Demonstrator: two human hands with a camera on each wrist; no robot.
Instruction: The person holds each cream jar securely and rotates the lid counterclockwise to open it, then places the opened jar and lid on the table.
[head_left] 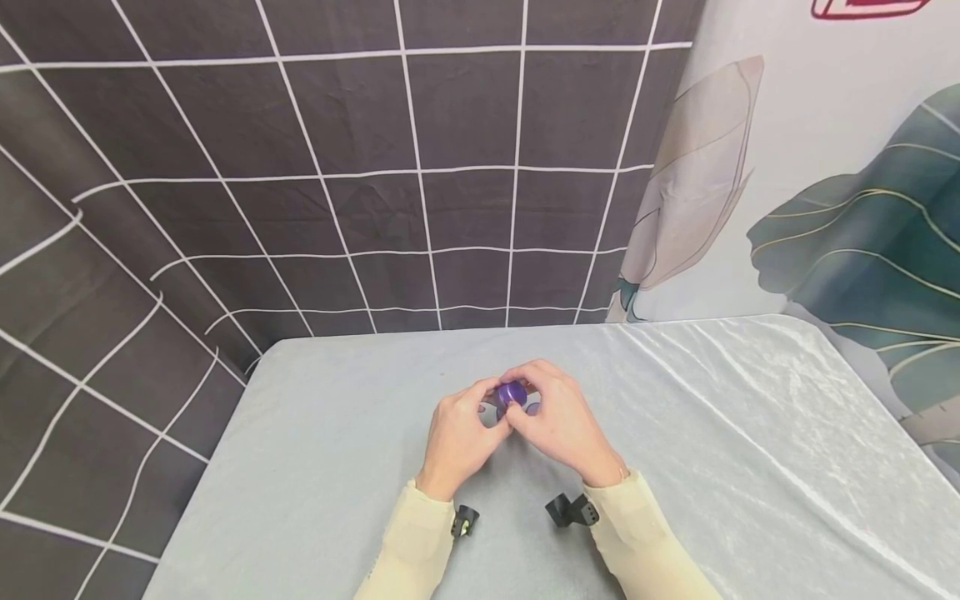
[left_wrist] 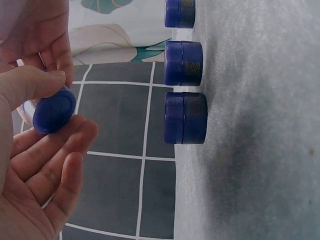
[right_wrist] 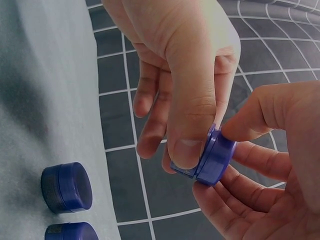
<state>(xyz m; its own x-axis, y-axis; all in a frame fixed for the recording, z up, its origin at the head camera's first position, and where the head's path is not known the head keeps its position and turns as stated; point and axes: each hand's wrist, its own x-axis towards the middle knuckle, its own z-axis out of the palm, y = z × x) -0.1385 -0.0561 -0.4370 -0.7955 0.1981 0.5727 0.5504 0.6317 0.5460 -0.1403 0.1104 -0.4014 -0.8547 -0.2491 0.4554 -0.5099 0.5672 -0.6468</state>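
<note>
Above the table, a small purple-blue round jar with a lid (head_left: pixel 512 392) is held between both hands. My left hand (head_left: pixel 459 437) pinches it from the left; in the right wrist view that thumb lies against its side. My right hand (head_left: pixel 557 417) grips the opposite side, thumb and fingers around the rim. A flat round end of the held jar (left_wrist: pixel 55 111) faces the left wrist view. Whether its lid is loose I cannot tell. Lower down, like jars stand on the table: a near one (left_wrist: pixel 185 118), a middle one (left_wrist: pixel 183 63) and a far one (left_wrist: pixel 180 12), cut by the frame.
A pale grey velvety cloth (head_left: pixel 322 433) covers the table, with creases on the right. Behind and to the left hangs a dark grid-patterned curtain (head_left: pixel 360 217); a white leaf-print curtain (head_left: pixel 750 275) hangs at right. Small black cameras (head_left: pixel 572 510) sit on the wrists.
</note>
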